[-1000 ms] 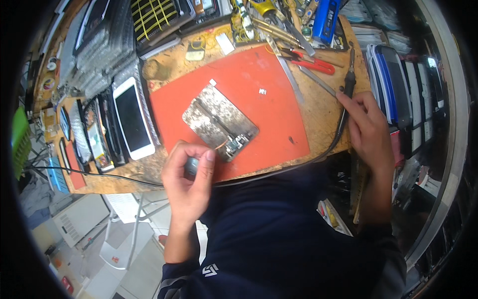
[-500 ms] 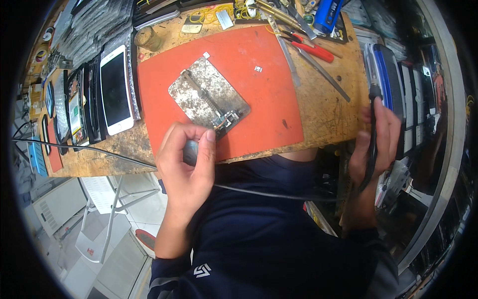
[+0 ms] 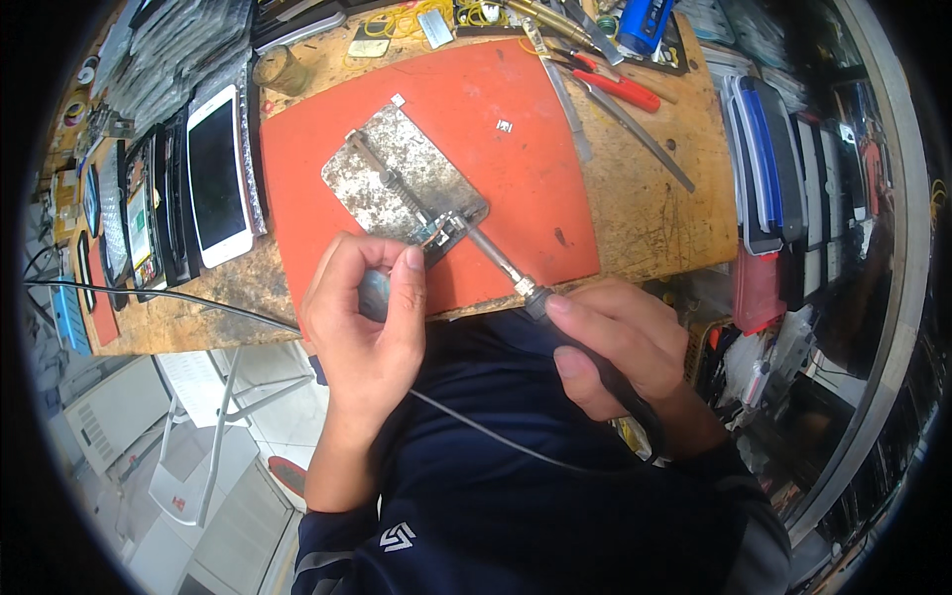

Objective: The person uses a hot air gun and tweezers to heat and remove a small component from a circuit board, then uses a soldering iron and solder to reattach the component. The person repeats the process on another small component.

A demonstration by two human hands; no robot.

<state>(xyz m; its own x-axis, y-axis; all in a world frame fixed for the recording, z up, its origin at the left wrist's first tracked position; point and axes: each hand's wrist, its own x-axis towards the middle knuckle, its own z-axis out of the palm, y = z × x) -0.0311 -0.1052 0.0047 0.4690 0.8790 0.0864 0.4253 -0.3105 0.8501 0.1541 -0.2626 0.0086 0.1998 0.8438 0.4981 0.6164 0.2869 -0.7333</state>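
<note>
In my right hand (image 3: 635, 342) is a soldering iron (image 3: 503, 260), gripped by its black handle. Its metal barrel slants up to the left, and the tip end is at a small circuit board (image 3: 443, 236); whether they touch I cannot tell. The board sits at the near end of a stained metal plate holder (image 3: 421, 169) with a clamp bar. My left hand (image 3: 365, 317) is closed beside the board, thumb and forefinger pinched. A rounded grey-blue thing (image 3: 374, 295) shows inside its curled fingers; a fine copper-coloured strand shows near the fingertips.
Under the holder lies an orange mat (image 3: 526, 169) on a worn wooden bench (image 3: 650, 213). A white phone (image 3: 219, 178) lies left, by a small round pot (image 3: 281, 71). Red-handled pliers (image 3: 625, 91) and a blue cylinder (image 3: 647, 25) are far right. A dark cord (image 3: 198, 305) crosses the bench's left edge.
My right hand has swung left from the bench's right side, bringing the soldering iron over the mat to the board. My left hand keeps its pinch. The view has shifted slightly.
</note>
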